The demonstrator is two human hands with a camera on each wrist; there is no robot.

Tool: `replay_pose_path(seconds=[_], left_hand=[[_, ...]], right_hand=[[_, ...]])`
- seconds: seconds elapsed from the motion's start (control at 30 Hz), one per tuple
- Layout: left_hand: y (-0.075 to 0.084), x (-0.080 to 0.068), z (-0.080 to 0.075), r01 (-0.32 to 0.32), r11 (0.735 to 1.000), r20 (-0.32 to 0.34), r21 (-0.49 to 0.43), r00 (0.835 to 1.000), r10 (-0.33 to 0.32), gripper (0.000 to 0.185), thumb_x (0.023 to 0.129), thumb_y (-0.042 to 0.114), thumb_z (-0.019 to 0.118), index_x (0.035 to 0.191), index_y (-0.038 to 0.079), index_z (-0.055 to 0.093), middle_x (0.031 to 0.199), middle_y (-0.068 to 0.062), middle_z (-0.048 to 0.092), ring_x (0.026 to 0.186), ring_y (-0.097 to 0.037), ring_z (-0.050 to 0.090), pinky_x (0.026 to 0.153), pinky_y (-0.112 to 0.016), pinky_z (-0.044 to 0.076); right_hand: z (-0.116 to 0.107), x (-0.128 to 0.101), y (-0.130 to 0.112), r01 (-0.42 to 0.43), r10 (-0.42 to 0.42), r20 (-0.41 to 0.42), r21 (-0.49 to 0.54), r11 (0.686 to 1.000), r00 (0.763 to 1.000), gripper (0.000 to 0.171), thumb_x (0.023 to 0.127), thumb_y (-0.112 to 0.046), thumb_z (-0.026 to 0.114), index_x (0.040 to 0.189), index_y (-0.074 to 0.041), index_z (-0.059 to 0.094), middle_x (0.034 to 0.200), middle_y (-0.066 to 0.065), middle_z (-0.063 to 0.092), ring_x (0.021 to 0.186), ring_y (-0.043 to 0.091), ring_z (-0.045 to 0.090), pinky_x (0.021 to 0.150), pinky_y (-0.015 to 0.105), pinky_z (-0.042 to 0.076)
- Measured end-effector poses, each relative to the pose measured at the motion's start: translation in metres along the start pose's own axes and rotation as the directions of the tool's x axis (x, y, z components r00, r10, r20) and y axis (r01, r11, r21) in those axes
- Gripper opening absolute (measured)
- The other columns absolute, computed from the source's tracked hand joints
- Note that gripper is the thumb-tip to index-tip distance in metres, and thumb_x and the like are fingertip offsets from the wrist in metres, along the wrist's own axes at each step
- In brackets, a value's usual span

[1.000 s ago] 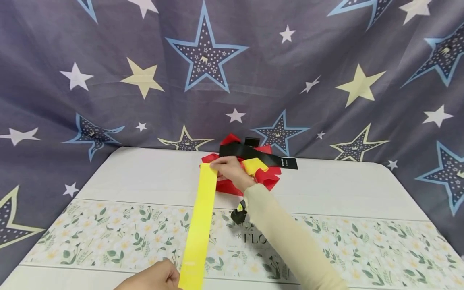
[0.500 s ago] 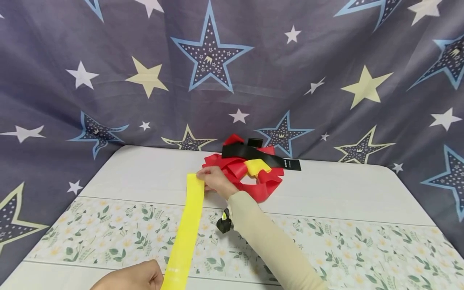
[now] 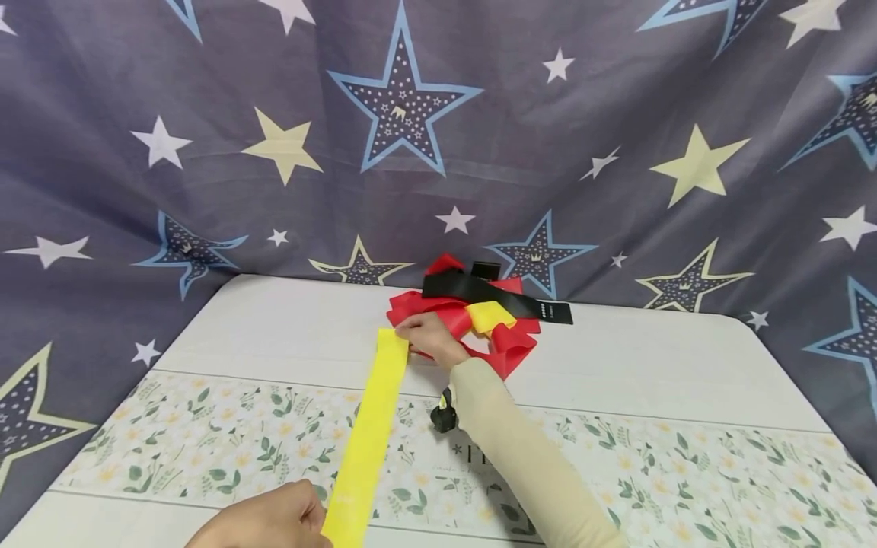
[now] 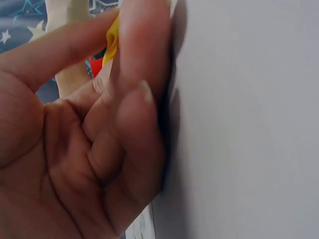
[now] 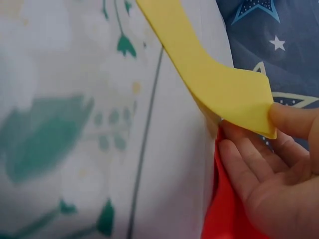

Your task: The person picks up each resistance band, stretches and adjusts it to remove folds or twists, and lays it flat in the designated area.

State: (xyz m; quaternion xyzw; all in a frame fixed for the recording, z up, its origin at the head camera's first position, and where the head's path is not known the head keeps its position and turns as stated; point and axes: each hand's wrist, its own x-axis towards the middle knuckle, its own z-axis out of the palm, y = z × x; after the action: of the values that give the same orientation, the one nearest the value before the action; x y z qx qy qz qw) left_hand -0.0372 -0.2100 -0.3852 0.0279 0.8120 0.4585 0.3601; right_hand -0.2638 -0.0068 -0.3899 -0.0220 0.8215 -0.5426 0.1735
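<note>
A long yellow band (image 3: 370, 434) lies stretched along the table from the near edge toward the pile at the back. My right hand (image 3: 428, 339) pinches its far end (image 5: 239, 97) between thumb and fingers, beside the red bands. My left hand (image 3: 267, 521) grips the near end at the bottom of the head view; the left wrist view shows its fingers (image 4: 134, 74) curled with a sliver of yellow band (image 4: 112, 42) between them. A pile of red bands (image 3: 479, 335), a short yellow band (image 3: 489, 313) and a black band (image 3: 493, 293) sits behind the right hand.
The white table (image 3: 651, 365) has a floral runner (image 3: 685, 472) across its front. A star-patterned dark cloth (image 3: 438, 129) hangs behind and around the table. A small black clip (image 3: 444, 415) hangs under the right sleeve (image 3: 527, 464).
The yellow band's far end drew back from the pile toward me and left, then shifted slightly right again. The left hand kept its grip near the front edge.
</note>
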Motion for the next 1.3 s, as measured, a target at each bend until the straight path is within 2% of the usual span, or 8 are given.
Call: replay_pose_path(seconds=[0.1, 0.33, 0.57, 0.67, 0.77, 0.83, 1.1, 1.3], left_hand=[[0.004, 0.002, 0.001, -0.015, 1.000, -0.006, -0.015, 1.000, 0.015, 0.026, 0.084, 0.014, 0.069, 0.070, 0.007, 0.047, 0.056, 0.005, 0.035, 0.046, -0.007, 0.022, 0.045, -0.022, 0.026], [0.006, -0.001, 0.011, 0.113, 0.991, -0.129, 0.076, 0.986, -0.103, 0.025, 0.081, 0.019, 0.072, 0.078, 0.004, 0.052, 0.066, -0.003, 0.050, 0.052, -0.012, 0.038, 0.049, -0.027, 0.036], [0.008, 0.000, 0.007, 0.115, 0.989, -0.104, 0.088, 0.989, -0.106, 0.040, 0.081, 0.033, 0.072, 0.061, 0.013, 0.044, 0.052, 0.005, 0.036, 0.046, -0.009, 0.026, 0.045, -0.024, 0.031], [0.010, 0.002, 0.002, 0.076, 0.993, -0.106, 0.091, 0.992, -0.066, 0.036, 0.085, 0.032, 0.068, 0.062, 0.008, 0.053, 0.053, 0.005, 0.043, 0.046, -0.009, 0.032, 0.049, -0.024, 0.037], [0.013, 0.007, -0.004, -0.035, 0.993, -0.102, 0.110, 0.994, 0.047, 0.039, 0.089, 0.027, 0.064, 0.057, 0.005, 0.060, 0.047, 0.006, 0.046, 0.040, -0.004, 0.034, 0.044, -0.019, 0.036], [0.015, 0.009, -0.006, -0.074, 0.988, -0.117, 0.136, 0.989, 0.090, 0.040, 0.090, 0.026, 0.062, 0.057, 0.005, 0.061, 0.045, 0.006, 0.049, 0.038, -0.003, 0.039, 0.041, -0.017, 0.034], [0.040, 0.021, -0.007, -0.110, 0.960, -0.261, 0.257, 0.949, 0.178, 0.038, 0.092, 0.023, 0.059, 0.059, 0.007, 0.055, 0.047, 0.002, 0.053, 0.039, -0.008, 0.047, 0.039, -0.020, 0.035], [0.064, 0.043, -0.007, -0.129, 0.949, -0.276, 0.289, 0.937, 0.212, 0.031, 0.093, 0.019, 0.057, 0.064, 0.006, 0.058, 0.048, -0.001, 0.055, 0.038, -0.009, 0.043, 0.039, -0.019, 0.029]], right_hand=[[-0.003, 0.001, 0.002, 0.024, -0.026, -0.034, -0.045, 0.999, 0.999, 0.022, 0.090, -0.019, 0.064, 0.107, -0.007, 0.070, 0.106, 0.007, 0.066, 0.092, 0.019, 0.057, 0.083, 0.030, 0.053], [-0.004, -0.001, 0.004, 0.070, -0.074, -0.042, -0.082, 0.994, 0.996, 0.021, 0.090, -0.019, 0.064, 0.106, -0.006, 0.072, 0.105, 0.008, 0.067, 0.094, 0.020, 0.057, 0.083, 0.030, 0.053], [-0.014, -0.003, 0.005, 0.107, -0.114, -0.054, -0.111, 0.988, 0.992, 0.021, 0.091, -0.005, 0.057, 0.105, -0.006, 0.071, 0.107, 0.008, 0.067, 0.098, 0.021, 0.057, 0.084, 0.032, 0.054], [-0.021, -0.003, 0.006, 0.123, -0.134, -0.066, -0.142, 0.982, 0.989, 0.021, 0.089, -0.003, 0.059, 0.106, -0.006, 0.070, 0.106, 0.009, 0.068, 0.099, 0.023, 0.059, 0.085, 0.033, 0.055], [-0.027, -0.002, 0.008, 0.133, -0.152, -0.098, -0.181, 0.974, 0.983, 0.021, 0.087, -0.004, 0.064, 0.106, -0.007, 0.070, 0.104, 0.009, 0.069, 0.097, 0.023, 0.061, 0.085, 0.033, 0.055], [-0.031, -0.001, 0.010, 0.132, -0.158, -0.118, -0.203, 0.970, 0.980, 0.021, 0.086, -0.005, 0.066, 0.107, -0.007, 0.070, 0.103, 0.009, 0.069, 0.096, 0.022, 0.062, 0.084, 0.033, 0.055], [-0.038, -0.004, 0.014, 0.190, -0.250, -0.151, -0.327, 0.926, 0.956, 0.025, 0.083, -0.005, 0.069, 0.107, -0.001, 0.064, 0.095, 0.011, 0.064, 0.087, 0.021, 0.057, 0.081, 0.032, 0.054], [-0.038, -0.007, 0.015, 0.154, -0.238, -0.186, -0.381, 0.912, 0.953, 0.030, 0.082, -0.011, 0.072, 0.109, -0.001, 0.063, 0.097, 0.013, 0.064, 0.090, 0.023, 0.057, 0.082, 0.035, 0.054]])
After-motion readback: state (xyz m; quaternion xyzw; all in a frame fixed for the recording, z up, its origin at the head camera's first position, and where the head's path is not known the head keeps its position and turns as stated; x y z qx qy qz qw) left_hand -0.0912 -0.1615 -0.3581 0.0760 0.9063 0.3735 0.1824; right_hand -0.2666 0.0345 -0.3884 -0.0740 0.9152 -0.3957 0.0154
